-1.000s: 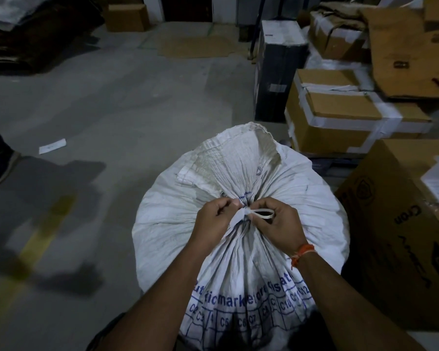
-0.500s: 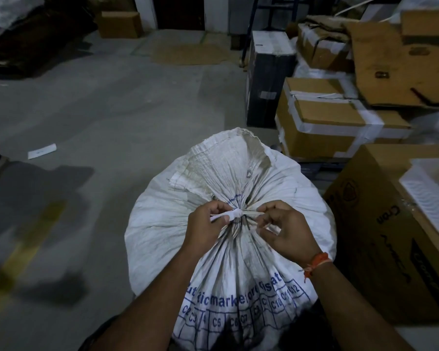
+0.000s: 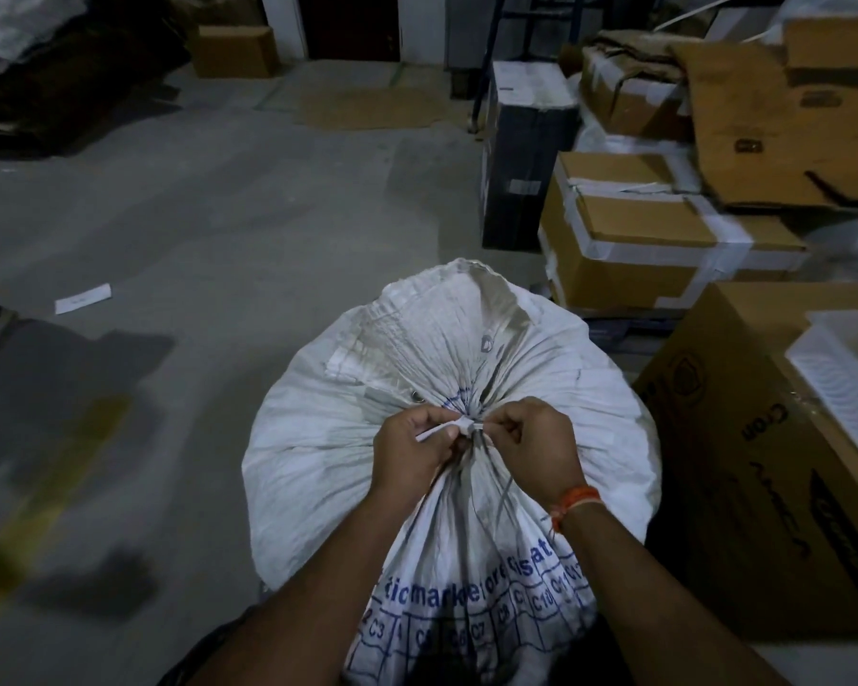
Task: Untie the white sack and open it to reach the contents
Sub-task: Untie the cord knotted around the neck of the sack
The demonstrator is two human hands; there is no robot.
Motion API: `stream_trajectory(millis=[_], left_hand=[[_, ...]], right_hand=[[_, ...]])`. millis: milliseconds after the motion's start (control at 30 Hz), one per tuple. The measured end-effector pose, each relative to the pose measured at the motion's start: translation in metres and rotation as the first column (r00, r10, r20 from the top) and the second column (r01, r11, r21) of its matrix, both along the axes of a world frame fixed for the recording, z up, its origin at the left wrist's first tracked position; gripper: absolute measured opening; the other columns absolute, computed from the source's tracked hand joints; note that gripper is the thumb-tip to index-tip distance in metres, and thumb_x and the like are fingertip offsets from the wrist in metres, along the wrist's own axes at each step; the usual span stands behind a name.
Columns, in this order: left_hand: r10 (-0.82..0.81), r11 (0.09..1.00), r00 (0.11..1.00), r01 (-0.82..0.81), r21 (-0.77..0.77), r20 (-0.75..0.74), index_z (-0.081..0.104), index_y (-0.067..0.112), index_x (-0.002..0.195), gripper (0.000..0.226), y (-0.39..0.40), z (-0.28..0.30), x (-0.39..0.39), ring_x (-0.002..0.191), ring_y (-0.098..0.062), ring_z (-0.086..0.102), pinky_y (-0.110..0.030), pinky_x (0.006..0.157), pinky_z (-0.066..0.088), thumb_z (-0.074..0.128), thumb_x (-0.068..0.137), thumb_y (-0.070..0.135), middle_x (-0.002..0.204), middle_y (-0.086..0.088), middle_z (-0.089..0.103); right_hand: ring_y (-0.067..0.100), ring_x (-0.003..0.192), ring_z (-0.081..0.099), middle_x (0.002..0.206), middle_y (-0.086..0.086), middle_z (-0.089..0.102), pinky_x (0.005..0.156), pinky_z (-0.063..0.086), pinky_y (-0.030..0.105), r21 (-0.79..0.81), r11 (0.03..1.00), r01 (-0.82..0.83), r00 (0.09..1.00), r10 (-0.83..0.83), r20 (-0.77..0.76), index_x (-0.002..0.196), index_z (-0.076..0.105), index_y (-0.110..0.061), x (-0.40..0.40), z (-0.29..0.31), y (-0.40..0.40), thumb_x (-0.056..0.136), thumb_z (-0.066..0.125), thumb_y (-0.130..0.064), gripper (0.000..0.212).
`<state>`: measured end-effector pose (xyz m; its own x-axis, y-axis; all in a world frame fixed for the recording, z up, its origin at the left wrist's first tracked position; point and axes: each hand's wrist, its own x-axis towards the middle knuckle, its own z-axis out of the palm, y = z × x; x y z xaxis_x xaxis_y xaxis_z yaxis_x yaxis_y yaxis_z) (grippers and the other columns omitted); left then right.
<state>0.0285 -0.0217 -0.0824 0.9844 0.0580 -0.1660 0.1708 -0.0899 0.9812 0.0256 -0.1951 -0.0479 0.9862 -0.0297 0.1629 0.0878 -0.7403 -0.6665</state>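
A full white woven sack [image 3: 318, 462] with blue print stands on the floor in front of me. Its mouth is gathered and bound by a white tie [image 3: 459, 426], and the loose top flap [image 3: 471, 299] fans out behind the knot. My left hand [image 3: 409, 450] pinches one end of the tie on the left of the knot. My right hand [image 3: 536, 445], with an orange thread at the wrist, pinches the tie on the right of the knot. The knot itself is partly hidden by my fingers.
Taped cardboard boxes [image 3: 630, 240] and a dark box [image 3: 526, 151] stand behind the sack on the right. A large printed carton [image 3: 744, 453] with a white tray [image 3: 853, 383] on it is close on the right. Grey floor [image 3: 194, 230] lies to the left, with a paper slip [image 3: 83, 298].
My right hand has gone from holding a loop of the tie to pinching it right at the knot. My left hand now holds a short end pulled out leftward. The view shifted slightly.
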Motion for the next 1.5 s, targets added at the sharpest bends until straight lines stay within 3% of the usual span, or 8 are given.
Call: stream_trajectory(millis=[267, 533, 733, 933, 1100, 1233, 1367, 1500], left_hand=[[0.039, 0.984, 0.999, -0.043, -0.175, -0.024, 0.077, -0.004, 0.097, 0.012, -0.006, 0.007, -0.001, 0.056, -0.011, 0.066, -0.021, 0.055, 0.052, 0.066, 0.094, -0.006, 0.080, -0.025, 0.075], [0.070, 0.978, 0.997, -0.073, -0.197, -0.021, 0.081, 0.008, 0.093, 0.011, -0.010, 0.004, -0.002, 0.075, -0.028, 0.071, -0.040, 0.075, 0.058, 0.071, 0.093, 0.002, 0.086, -0.023, 0.079], [0.028, 0.971, 0.999, -0.036, -0.238, -0.038, 0.080, 0.004, 0.097, 0.012, -0.004, 0.004, -0.003, 0.073, -0.026, 0.070, -0.033, 0.073, 0.056, 0.069, 0.093, -0.001, 0.080, -0.019, 0.078], [0.019, 0.974, 0.999, -0.026, -0.225, -0.034, 0.077, -0.002, 0.098, 0.012, -0.004, 0.009, 0.000, 0.063, -0.016, 0.069, -0.024, 0.061, 0.054, 0.066, 0.095, -0.005, 0.071, -0.011, 0.076], [0.014, 0.987, 1.000, -0.011, -0.162, 0.015, 0.079, 0.000, 0.099, 0.011, -0.006, 0.008, -0.001, 0.062, -0.012, 0.069, -0.024, 0.061, 0.053, 0.069, 0.094, -0.002, 0.075, -0.011, 0.078], [0.028, 0.990, 0.999, -0.024, -0.139, 0.023, 0.082, 0.010, 0.097, 0.010, -0.004, 0.005, 0.001, 0.077, -0.028, 0.076, -0.038, 0.072, 0.061, 0.075, 0.090, 0.009, 0.086, -0.016, 0.081], [0.014, 0.988, 1.000, -0.010, -0.154, 0.020, 0.079, 0.000, 0.099, 0.010, -0.005, 0.008, 0.000, 0.061, -0.012, 0.068, -0.024, 0.060, 0.053, 0.071, 0.093, 0.000, 0.078, -0.015, 0.077], [0.020, 0.990, 1.000, -0.017, -0.137, 0.023, 0.081, 0.006, 0.098, 0.010, -0.003, 0.008, -0.001, 0.066, -0.014, 0.071, -0.029, 0.065, 0.056, 0.073, 0.093, 0.004, 0.082, -0.014, 0.080]], right_hand=[[-0.003, 0.063, 0.051, 0.076, -0.006, 0.059, 0.063, 0.035, 0.002, 0.022, 0.999, -0.031, 0.997, 0.030, 0.065, 0.079, 0.075, -0.012, 0.004, 0.000, -0.002, 0.083, 0.079, -0.011, 0.006], [0.002, 0.065, 0.055, 0.078, -0.005, 0.064, 0.064, 0.038, 0.000, 0.079, 0.997, -0.005, 0.997, -0.001, 0.082, 0.078, 0.074, -0.015, -0.003, 0.002, 0.008, 0.082, 0.079, -0.014, 0.006], [0.009, 0.062, 0.066, 0.067, -0.004, 0.074, 0.063, 0.050, 0.023, 0.072, 0.997, 0.008, 1.000, -0.009, 0.013, 0.072, 0.078, -0.017, -0.009, 0.013, -0.007, 0.076, 0.081, -0.015, 0.006], [0.016, 0.068, 0.068, 0.074, 0.000, 0.076, 0.067, 0.054, 0.030, 0.050, 0.999, 0.002, 0.999, -0.004, 0.041, 0.074, 0.078, -0.016, -0.005, 0.009, -0.004, 0.079, 0.081, -0.016, 0.005], [0.009, 0.066, 0.067, 0.073, -0.003, 0.076, 0.064, 0.050, 0.022, 0.063, 0.998, -0.023, 0.999, 0.020, 0.047, 0.074, 0.079, -0.018, -0.005, 0.009, 0.003, 0.080, 0.082, -0.020, 0.008], [0.006, 0.064, 0.069, 0.067, -0.007, 0.074, 0.060, 0.048, 0.011, 0.136, 0.991, -0.002, 1.000, 0.003, -0.008, 0.076, 0.079, -0.019, -0.007, 0.015, -0.006, 0.077, 0.081, -0.018, 0.003], [0.007, 0.063, 0.067, 0.067, -0.005, 0.074, 0.062, 0.052, 0.021, 0.067, 0.997, -0.028, 0.999, 0.026, 0.037, 0.072, 0.077, -0.018, -0.008, 0.017, -0.009, 0.077, 0.080, -0.018, 0.006], [0.006, 0.064, 0.064, 0.070, -0.005, 0.073, 0.061, 0.043, 0.010, 0.056, 0.996, -0.064, 0.997, 0.061, 0.046, 0.073, 0.078, -0.016, -0.008, 0.013, 0.001, 0.078, 0.081, -0.017, 0.006]])
